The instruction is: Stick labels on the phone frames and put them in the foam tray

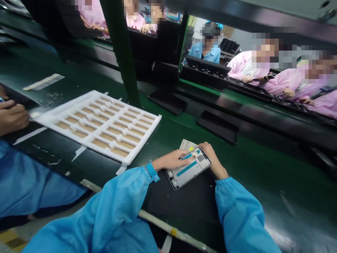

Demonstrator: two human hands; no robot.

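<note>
An opened smartphone body point(185, 172), a silver frame with blue strips on its inner face, is tilted above the black mat point(181, 203) in front of me. My left hand point(175, 160) grips its left edge, with the thumb reaching over the inner face. Around the upper right corner, my right hand point(209, 153) is closed on the same smartphone body, most of its fingers hidden behind it. Just beyond the hands, a pale sheet with rows of small marks point(187, 144) shows partly, with a yellow patch near its edge.
A white foam tray point(143, 149) with many slots is taped to the green bench at the left. Two black trays point(218, 126) lie beyond my hands. A green post point(122, 52) rises behind the foam tray. A co-worker's hand point(13, 117) is at the far left; others sit opposite.
</note>
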